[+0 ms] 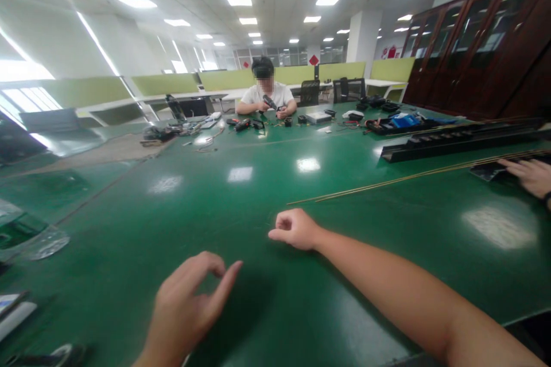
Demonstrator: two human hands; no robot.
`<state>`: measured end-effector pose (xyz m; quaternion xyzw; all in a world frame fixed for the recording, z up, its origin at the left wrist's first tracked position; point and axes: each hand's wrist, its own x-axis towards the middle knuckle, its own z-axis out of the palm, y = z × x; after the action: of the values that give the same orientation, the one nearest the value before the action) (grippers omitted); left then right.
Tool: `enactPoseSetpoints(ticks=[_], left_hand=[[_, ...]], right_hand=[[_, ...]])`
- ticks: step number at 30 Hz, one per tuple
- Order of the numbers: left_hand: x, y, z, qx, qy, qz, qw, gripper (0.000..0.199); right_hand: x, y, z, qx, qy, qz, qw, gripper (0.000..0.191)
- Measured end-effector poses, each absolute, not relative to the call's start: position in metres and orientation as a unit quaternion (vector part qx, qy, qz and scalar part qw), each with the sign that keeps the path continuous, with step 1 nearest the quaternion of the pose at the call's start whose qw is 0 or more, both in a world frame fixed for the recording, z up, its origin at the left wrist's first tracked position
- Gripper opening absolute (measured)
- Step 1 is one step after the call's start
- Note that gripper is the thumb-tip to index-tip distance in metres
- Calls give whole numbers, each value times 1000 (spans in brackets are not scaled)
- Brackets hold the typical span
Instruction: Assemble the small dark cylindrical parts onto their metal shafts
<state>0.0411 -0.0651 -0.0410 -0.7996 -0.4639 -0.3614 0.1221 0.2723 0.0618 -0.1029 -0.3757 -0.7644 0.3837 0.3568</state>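
My left hand (189, 301) hovers over the near part of the green table, thumb apart from the bent fingers, with nothing visible between them. Farther forward and to the right is my right hand (298, 229), its fingers curled in towards the thumb. Whatever it may hold is hidden or too small to make out; faint thin lines show beside the fingertips. Just beyond this hand lie the ends of long thin brass-coloured rods (370, 187), which run off to the right. They appear apart from my fingers.
Another person's hand (531, 175) rests by the rods at right, near a long black metal channel (456, 143). Across the green table (206, 200) a person (267, 94) holds a drill-like tool. Tools lie at the back; a clear plastic bottle (32, 235) lies left.
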Motion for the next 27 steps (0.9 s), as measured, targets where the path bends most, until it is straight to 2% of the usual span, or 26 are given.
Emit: enactPoseSetpoints(ticks=[3, 6, 8, 11, 15, 20, 27], left_hand=[[78, -42, -43, -848, -403, -337, 62, 19], [92, -24, -45, -878, -366, -304, 49, 13], [93, -17, -46, -880, -375, -290, 40, 19], [94, -13, -45, -857, -426, -290, 7, 16], [102, -11, -47, -847, -474, -237, -37, 41], [113, -1, -56, -841, -495, -215, -40, 32], [73, -21, -47, -778, -554, -295, -17, 22]], right_hand=[[271, 63, -104, -371, -765, 384, 359, 31], [271, 64, -106, -364, -771, 376, 363, 30], [270, 65, -106, -362, -774, 371, 364, 26], [270, 65, -106, -365, -770, 380, 360, 23], [271, 65, -105, -369, -768, 390, 349, 25], [273, 66, -106, -365, -771, 387, 350, 20], [273, 61, -99, -363, -771, 416, 318, 37]])
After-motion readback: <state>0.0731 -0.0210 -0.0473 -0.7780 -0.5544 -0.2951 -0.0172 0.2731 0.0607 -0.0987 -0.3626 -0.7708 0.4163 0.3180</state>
